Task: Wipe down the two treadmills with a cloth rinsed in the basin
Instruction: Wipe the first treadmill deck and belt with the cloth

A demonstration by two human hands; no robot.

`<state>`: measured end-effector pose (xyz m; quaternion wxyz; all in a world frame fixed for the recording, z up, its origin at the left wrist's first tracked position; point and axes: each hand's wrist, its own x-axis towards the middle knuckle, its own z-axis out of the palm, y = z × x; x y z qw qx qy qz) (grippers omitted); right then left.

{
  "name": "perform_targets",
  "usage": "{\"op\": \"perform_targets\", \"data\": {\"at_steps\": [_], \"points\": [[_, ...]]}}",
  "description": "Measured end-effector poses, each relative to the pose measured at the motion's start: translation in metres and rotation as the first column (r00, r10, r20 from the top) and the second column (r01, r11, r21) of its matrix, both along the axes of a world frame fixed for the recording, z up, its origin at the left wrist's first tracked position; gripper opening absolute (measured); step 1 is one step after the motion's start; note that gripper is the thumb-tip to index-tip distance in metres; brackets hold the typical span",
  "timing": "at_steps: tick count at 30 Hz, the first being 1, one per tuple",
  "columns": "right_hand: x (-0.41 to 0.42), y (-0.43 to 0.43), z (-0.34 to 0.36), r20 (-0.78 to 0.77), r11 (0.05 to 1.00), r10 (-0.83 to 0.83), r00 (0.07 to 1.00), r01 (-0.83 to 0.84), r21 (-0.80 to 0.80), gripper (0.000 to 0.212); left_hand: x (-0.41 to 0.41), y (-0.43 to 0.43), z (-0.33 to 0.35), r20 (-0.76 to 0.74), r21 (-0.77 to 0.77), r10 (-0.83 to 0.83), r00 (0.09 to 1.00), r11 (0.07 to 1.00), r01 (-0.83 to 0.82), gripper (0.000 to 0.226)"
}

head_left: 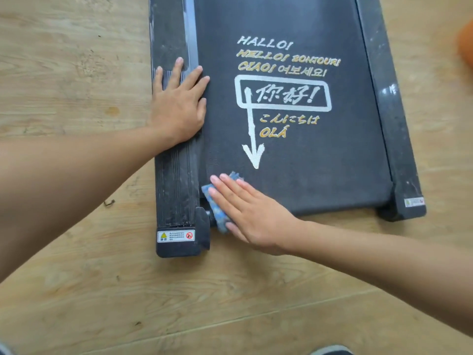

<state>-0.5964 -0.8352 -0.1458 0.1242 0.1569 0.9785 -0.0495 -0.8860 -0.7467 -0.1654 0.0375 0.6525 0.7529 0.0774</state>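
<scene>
One black treadmill (320, 175) lies flat on the wooden floor, its belt printed with white and gold greetings and a white arrow. My right hand (252, 211) lies flat, fingers together, pressing a blue patterned cloth (217, 203) onto the belt's near left corner. The cloth shows only at my fingertips and along the hand's left side. My left hand (179, 103) rests palm down with fingers spread on the treadmill's left side rail (176, 180), its thumb reaching onto the belt. A second treadmill and the basin are out of view.
Light wooden floor (76, 290) surrounds the treadmill. A warning sticker (176, 236) marks the left rail's near end cap. An orange object (467, 49) sits blurred at the right edge. The tip of a shoe (330, 351) shows at the bottom.
</scene>
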Motion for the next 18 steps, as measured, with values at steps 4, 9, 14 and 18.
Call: {"op": "perform_targets", "data": {"at_steps": [4,9,14,18], "points": [[0.051,0.05,0.027,0.197,0.96,0.28,0.939,-0.28,-0.028,0.072,0.002,-0.003,0.003,0.004,-0.038,-0.002,1.0,0.999,0.002,0.055],[0.047,0.048,0.023,0.145,0.995,0.092,0.985,-0.086,-0.046,0.078,0.004,-0.003,0.006,0.002,-0.099,-0.005,1.0,0.995,0.005,0.057],[0.021,-0.052,-0.014,-0.132,0.914,-0.404,0.905,0.403,-0.034,0.092,0.003,-0.003,-0.001,-0.017,-0.01,0.003,1.0,1.0,-0.003,0.058],[-0.01,-0.05,-0.019,-0.212,0.86,-0.509,0.834,0.505,-0.078,0.082,0.002,-0.002,0.003,-0.015,-0.034,0.015,1.0,0.999,-0.016,0.062]]}}
